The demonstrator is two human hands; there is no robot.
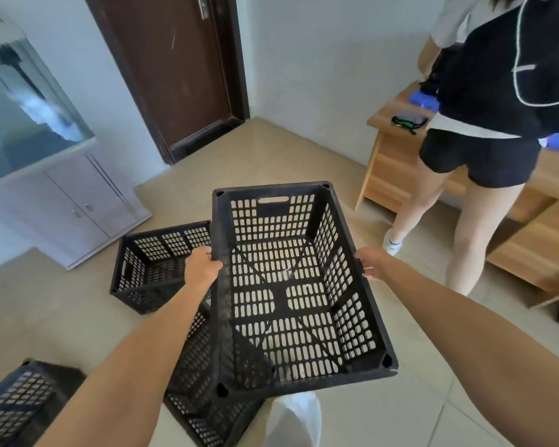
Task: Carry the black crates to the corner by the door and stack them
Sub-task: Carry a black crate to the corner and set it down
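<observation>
1. Both my forearms reach forward from the bottom edge, bare, one on each side of the crate (291, 279) I am holding.
2. Low at the bottom left corner, a second black crate (12, 404) shows only in part, cut off by the edge.
3. Under the held crate, a third one (200, 398) sits on the floor (78, 317); something white (296, 417) shows just beside it at the bottom edge.
4. My left hand (202, 264) is clamped on the left long rim of the held crate, fingers curled over the edge.
5. My right hand (373, 262) grips the right long rim, fingers wrapped on its outer side.
6. That crate is up off the floor, open side toward me, its far end with the handle slot pointing at the door (175, 66).
7. Left of it, a fourth crate (155, 266) stands upright on the floor, near the white cabinet (78, 208).
8. Beyond, the floor in the corner by the door is bare tile.
9. To the right, a person (484, 124) stands with their back to me at the front edge of a wooden desk (388, 162), which carries a few small items I cannot make out.
</observation>
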